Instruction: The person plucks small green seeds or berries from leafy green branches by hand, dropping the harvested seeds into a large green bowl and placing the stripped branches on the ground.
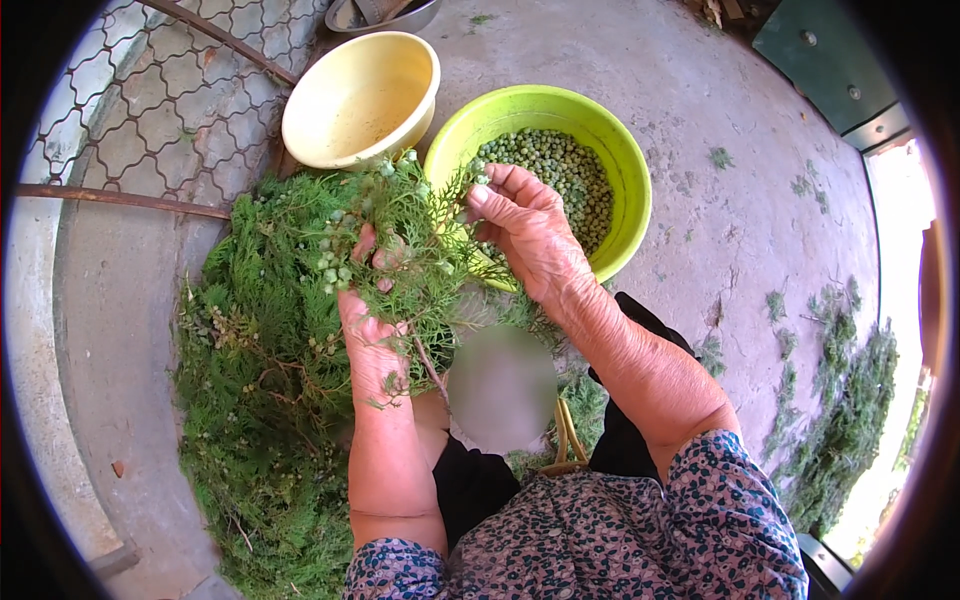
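Note:
My left hand (375, 307) grips a green conifer branch (431, 289), likely arborvitae, and its sprays partly hide the fingers. Pale green cones (335, 270) hang in a cluster beside that hand. At the branch's upper right, my right hand (521, 217) pinches a small green cone (478, 174) between thumb and forefinger. Below the right hand stands a lime-green plastic basin (636, 172), with many loose cones (577, 184) inside. A large heap of cut conifer branches (262, 420) lies on the left.
A cream plastic basin (360, 97) rests tilted beyond the heap. Behind it is a metal bowl (409, 19). A rusty wire mesh panel (172, 97) leans at upper left. Conifer sprigs (840, 420) lie on the concrete floor (720, 247) at right, near a green metal door (825, 60).

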Available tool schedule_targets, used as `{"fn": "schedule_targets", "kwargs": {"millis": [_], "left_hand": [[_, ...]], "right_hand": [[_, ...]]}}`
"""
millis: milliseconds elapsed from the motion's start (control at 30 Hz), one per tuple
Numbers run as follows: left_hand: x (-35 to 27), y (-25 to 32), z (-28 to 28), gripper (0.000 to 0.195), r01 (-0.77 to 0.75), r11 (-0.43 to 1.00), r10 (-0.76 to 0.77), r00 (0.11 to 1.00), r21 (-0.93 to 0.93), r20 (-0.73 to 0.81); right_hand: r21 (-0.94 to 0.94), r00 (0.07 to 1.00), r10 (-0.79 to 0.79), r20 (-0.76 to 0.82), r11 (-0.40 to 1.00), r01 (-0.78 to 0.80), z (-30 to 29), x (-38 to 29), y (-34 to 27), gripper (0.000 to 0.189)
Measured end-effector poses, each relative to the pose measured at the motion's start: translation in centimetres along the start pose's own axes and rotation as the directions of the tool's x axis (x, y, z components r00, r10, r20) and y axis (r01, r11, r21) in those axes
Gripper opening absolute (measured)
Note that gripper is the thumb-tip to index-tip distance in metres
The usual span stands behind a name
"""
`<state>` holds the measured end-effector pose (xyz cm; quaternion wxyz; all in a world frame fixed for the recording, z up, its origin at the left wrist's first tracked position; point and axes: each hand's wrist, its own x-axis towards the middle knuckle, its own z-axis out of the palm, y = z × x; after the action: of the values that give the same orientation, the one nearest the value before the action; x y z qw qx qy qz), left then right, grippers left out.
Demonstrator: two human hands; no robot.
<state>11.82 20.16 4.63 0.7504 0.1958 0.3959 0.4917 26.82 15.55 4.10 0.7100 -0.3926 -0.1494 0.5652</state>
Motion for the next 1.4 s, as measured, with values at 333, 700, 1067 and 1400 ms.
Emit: {"fn": "schedule_targets", "kwargs": {"millis": [333, 700, 1067, 1400], "left_hand": [[1.2, 0.5, -1.8, 0.016, 0.265, 0.941, -0.188, 0.926, -0.209, 0.326], [-0.3, -0.6, -0.9, 0.027, 0.204, 0.957, -0.193, 0.979, -0.208, 0.071], [2.2, 0.4, -5.0, 0.028, 0.300, 0.898, -0.108, 0.861, -0.323, 0.497], [2.1, 0.2, -3.4, 0.020, 0.500, 0.799, -0.187, 0.736, -0.335, 0.651]], "right_hand": [[-0.057, 0.996, -0.088, -0.014, 0.995, 0.087, -0.1, 0.0, -0.4, 0.013], [-0.724, 0.906, -0.420, -0.062, 0.643, 0.249, -0.7, -0.1, -0.8, 0.016], [-0.216, 0.998, -0.058, 0.034, 0.974, 0.064, -3.0, 0.9, -3.2, 0.016], [0.000, 0.979, 0.129, 0.161, 0.991, -0.131, -2.4, 0.9, -1.9, 0.023]]}}
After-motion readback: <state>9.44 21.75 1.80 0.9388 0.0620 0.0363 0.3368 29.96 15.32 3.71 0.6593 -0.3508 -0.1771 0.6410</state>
